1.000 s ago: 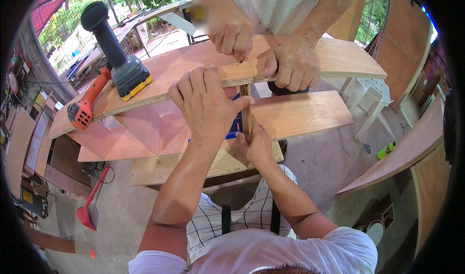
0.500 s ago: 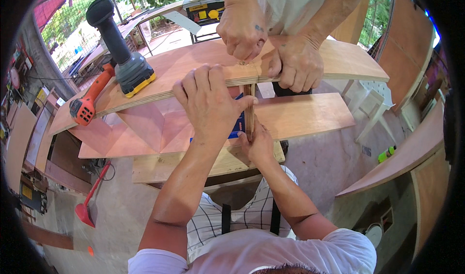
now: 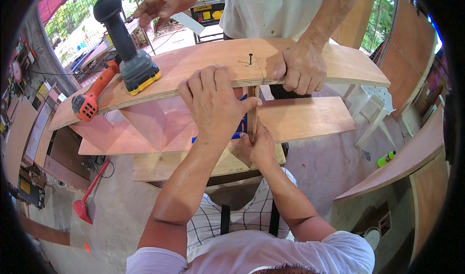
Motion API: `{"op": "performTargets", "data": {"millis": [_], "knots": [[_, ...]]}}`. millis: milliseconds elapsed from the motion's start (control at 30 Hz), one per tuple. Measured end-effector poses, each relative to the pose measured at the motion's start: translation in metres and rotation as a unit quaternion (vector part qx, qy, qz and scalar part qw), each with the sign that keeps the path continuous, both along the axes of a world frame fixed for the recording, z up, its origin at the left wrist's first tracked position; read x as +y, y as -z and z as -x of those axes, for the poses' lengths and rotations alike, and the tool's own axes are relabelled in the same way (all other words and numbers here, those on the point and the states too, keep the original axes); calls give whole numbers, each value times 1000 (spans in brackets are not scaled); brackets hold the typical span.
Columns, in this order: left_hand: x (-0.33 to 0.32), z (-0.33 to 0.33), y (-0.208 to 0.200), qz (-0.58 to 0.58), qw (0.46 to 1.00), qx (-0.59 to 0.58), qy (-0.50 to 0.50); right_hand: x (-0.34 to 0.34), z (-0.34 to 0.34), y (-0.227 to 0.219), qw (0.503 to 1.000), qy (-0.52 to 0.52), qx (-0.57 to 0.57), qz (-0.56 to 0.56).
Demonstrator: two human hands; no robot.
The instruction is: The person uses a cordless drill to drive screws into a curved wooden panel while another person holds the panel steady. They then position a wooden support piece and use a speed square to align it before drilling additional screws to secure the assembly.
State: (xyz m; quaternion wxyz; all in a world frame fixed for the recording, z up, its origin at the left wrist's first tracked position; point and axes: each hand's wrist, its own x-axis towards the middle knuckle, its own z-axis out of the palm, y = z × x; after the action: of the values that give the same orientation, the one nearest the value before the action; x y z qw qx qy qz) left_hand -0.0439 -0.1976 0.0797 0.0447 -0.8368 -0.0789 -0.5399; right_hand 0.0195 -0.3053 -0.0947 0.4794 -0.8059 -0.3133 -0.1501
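A curved plywood panel (image 3: 193, 63) lies on top of an upright divider board (image 3: 252, 112). My left hand (image 3: 213, 102) grips the panel's near edge, fingers over the top and thumb against the divider. Lower down, my right hand (image 3: 260, 145) is closed round the divider near its bottom. A blue square-like tool (image 3: 237, 135) shows partly beside the divider, mostly behind my left hand. One dark screw (image 3: 250, 59) stands up from the panel above the joint. Across from me, a co-worker's hand (image 3: 302, 68) holds the panel edge; their other hand (image 3: 162, 7) is raised near the drill.
A cordless driver (image 3: 133, 66) stands on its battery at the panel's left, beside an orange-handled power tool (image 3: 92, 99). Below are a lower plywood board (image 3: 305, 119) and a wooden bench (image 3: 160, 167). A white plastic stool (image 3: 373, 104) and curved panels (image 3: 397, 162) are at right; a red dustpan (image 3: 85, 208) is at left.
The co-worker's one hand has left the joint and moved up and left toward the cordless driver, leaving the screw in sight. Both my hands keep nearly the same hold.
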Motion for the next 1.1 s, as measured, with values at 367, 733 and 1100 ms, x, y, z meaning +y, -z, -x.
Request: {"op": "performTargets", "data": {"millis": [367, 733, 1100], "knots": [[-2, 2, -1, 32, 999, 17, 17, -1, 4, -2, 999, 17, 42, 10], [-3, 4, -4, 36, 999, 8, 26, 1, 2, 0, 999, -2, 21, -29], [-2, -1, 1, -2, 1000, -4, 3, -4, 4, -7, 999, 8, 30, 22]]}}
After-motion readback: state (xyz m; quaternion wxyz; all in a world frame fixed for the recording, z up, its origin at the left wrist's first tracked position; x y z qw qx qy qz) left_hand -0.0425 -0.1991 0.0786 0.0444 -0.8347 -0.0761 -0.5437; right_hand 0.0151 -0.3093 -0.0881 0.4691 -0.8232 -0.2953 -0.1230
